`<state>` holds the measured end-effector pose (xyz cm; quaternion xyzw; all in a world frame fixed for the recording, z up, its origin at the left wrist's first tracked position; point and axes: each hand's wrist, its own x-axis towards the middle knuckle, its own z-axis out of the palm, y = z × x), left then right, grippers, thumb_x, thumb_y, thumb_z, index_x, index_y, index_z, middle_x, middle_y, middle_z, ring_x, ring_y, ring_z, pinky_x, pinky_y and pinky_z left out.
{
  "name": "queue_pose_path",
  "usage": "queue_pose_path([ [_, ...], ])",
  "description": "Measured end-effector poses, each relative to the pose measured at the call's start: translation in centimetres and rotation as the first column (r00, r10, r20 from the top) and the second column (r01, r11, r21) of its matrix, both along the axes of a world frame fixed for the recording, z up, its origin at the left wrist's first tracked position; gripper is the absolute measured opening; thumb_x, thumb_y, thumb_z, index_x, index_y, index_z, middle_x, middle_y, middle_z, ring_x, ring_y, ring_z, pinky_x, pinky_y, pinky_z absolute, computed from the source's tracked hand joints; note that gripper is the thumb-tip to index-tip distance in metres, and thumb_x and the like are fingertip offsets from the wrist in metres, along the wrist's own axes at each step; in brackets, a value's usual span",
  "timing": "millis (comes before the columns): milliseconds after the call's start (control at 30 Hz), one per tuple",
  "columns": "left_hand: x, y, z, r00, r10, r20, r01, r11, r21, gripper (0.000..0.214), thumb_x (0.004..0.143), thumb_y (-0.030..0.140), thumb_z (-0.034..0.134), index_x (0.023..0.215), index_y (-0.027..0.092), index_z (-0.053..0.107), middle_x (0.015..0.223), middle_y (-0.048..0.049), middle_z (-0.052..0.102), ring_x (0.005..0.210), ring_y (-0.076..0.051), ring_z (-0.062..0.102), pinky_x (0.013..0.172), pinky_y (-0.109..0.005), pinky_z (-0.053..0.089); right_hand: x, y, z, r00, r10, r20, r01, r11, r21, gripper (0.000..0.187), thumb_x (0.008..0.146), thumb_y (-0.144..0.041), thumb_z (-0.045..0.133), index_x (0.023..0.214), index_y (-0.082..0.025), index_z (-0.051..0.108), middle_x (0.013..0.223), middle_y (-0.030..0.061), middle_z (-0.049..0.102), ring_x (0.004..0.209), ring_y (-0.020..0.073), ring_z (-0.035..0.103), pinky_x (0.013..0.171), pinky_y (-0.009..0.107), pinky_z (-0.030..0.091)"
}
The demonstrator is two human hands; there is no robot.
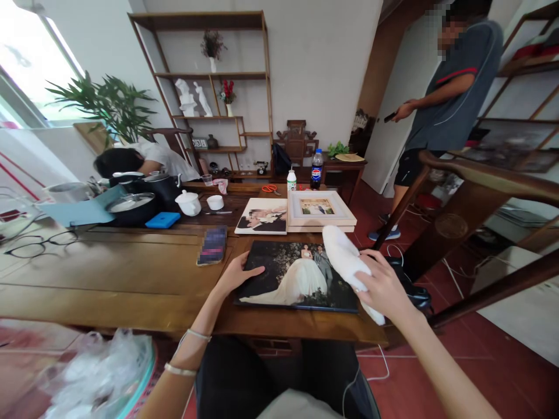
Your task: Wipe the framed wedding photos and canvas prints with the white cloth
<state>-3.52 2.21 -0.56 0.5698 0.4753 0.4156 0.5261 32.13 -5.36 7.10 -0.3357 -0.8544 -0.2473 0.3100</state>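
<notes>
While the big photo (288, 285) lies flat at the near edge of the tabletop (131, 273), its left side is pressed by the open left hand (238, 272), and a white cloth (343, 253) is gripped in the closed right hand (384, 288) over its right corner. Soft wiping seems best, with the photo held down. A phone (212, 245) beside the left hand and a framed picture (321, 210) behind are not in the way.

A big dark wedding picture (297, 279) lies flat on the brown table (131, 273), close to the front edge. It shows a bride in a long white dress. A soft white cloth (345, 256) sits bunched up over its right corner.
</notes>
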Motion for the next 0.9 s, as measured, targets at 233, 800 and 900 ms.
queue_pose_path([
  [233, -0.3, -0.1, -0.2, 0.966, 0.107, -0.236, -0.075, 0.987, 0.139, 0.063, 0.059, 0.045, 0.078, 0.112, 0.013, 0.062, 0.107, -0.0115, 0.07, 0.095, -0.029, 0.067, 0.086, -0.04, 0.053, 1.5, -0.3, 2.4, 0.999, -0.047, -0.004, 0.047, 0.998, 0.035, 0.012, 0.072, -0.011, 0.057, 0.064, -0.019, 0.054, 0.106, 0.0128, 0.061, 0.11, 0.0319, 0.05, 0.097, 0.058, 0.037],
  [800, 0.5, -1.2, 2.0, 0.812, 0.206, -0.546, -0.037, 0.952, 0.304, 0.053, 0.067, 0.053, 0.067, 0.106, 0.018, 0.067, 0.093, -0.009, 0.073, 0.082, -0.029, 0.067, 0.07, -0.034, 0.049, 3.5, 1.3, 3.1, 0.631, -0.43, -0.645, 0.321, 0.902, -0.288, 0.027, 0.078, -0.04, 0.065, 0.083, -0.013, 0.064, 0.083, 0.0113, 0.066, 0.077, 0.0244, 0.061, 0.068, 0.037, 0.049],
  [900, 0.7, -1.4, 1.9, 0.784, 0.236, -0.575, -0.049, 0.946, 0.322, 0.053, 0.068, 0.053, 0.066, 0.107, 0.016, 0.066, 0.093, -0.0109, 0.072, 0.084, -0.03, 0.067, 0.073, -0.035, 0.048, 2.2, 1.1, 0.9, 0.937, -0.259, -0.234, 0.228, 0.962, -0.151, 0.002, 0.077, -0.017, 0.063, 0.078, -0.015, 0.063, 0.118, 0.0179, 0.059, 0.107, 0.0317, 0.055, 0.087, 0.045, 0.047],
])
